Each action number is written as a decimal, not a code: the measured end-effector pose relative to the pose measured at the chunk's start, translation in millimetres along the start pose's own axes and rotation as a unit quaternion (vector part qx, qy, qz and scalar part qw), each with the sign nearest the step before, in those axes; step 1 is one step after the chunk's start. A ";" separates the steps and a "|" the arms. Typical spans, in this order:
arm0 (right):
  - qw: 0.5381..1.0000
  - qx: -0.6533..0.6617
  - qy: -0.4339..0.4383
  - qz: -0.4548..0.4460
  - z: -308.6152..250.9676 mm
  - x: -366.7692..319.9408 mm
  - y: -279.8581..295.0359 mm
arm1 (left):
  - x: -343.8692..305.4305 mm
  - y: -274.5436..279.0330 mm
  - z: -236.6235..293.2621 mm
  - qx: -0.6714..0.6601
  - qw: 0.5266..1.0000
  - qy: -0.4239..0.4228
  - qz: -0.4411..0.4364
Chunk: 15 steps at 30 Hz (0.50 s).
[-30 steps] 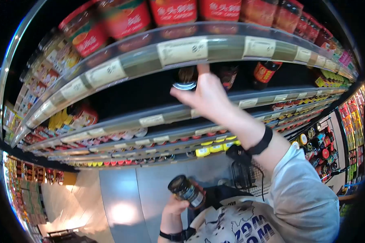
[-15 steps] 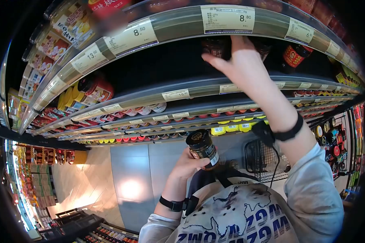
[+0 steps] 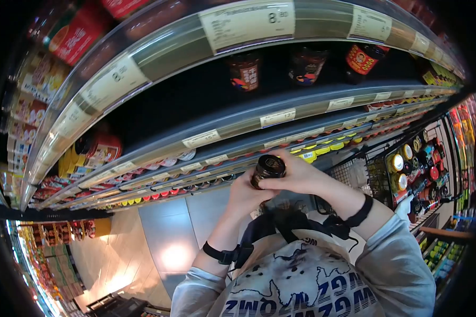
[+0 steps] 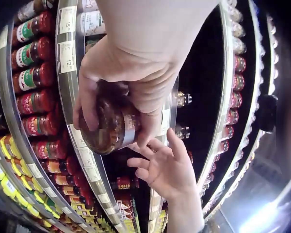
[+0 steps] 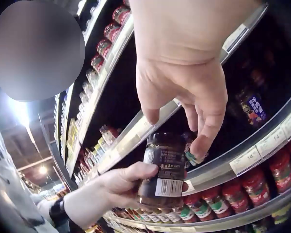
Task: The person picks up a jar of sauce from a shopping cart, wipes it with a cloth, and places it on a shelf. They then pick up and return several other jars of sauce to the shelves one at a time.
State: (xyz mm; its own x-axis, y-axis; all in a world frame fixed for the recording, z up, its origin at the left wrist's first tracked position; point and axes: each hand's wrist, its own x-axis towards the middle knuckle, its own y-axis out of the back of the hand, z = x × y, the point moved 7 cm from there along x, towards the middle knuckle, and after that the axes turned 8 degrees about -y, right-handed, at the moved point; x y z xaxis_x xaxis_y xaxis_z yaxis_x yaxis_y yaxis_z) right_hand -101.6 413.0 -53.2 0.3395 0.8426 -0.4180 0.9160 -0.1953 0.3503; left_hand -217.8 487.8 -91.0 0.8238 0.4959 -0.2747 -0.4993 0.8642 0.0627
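A dark glass jar [image 3: 270, 166] with a black lid is in front of the person's chest, below the shelf. My left hand [image 3: 242, 195] grips it round the body, as the left wrist view also shows. The jar's black label [image 5: 169, 162] and white barcode face the right wrist camera. My right hand [image 3: 297, 175] hovers close by the lid, its fingers spread and loosely bent. In the left wrist view that same right hand [image 4: 167, 170] shows its palm, with nothing in it.
On the dark shelf stand three jars, one with a brown label [image 3: 244, 73], one black [image 3: 308, 67] and one red-labelled [image 3: 363, 59]. A shelf lip with price tags [image 3: 248, 25] juts out above. At right are a wire cart [image 3: 349, 177] and a rack of jars [image 3: 420, 177].
My right hand has left the shelf jar and come down beside the held jar. The brown-labelled jar stays on the shelf. My left hand has raised its jar higher.
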 end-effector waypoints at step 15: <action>0.944 -0.077 0.192 0.258 3.4 84.2 22.4 | 33.2 13.2 -4.7 0.227 0.939 -0.239 0.099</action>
State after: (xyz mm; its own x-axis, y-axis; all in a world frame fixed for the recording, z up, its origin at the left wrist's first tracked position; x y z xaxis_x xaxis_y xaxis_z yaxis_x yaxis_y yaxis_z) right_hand -51.8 477.9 -83.5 0.6031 0.7803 0.1654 0.5973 -0.5792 0.5547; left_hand -198.3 515.3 -103.8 0.8081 0.5378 0.2403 -0.5779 0.6449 0.5002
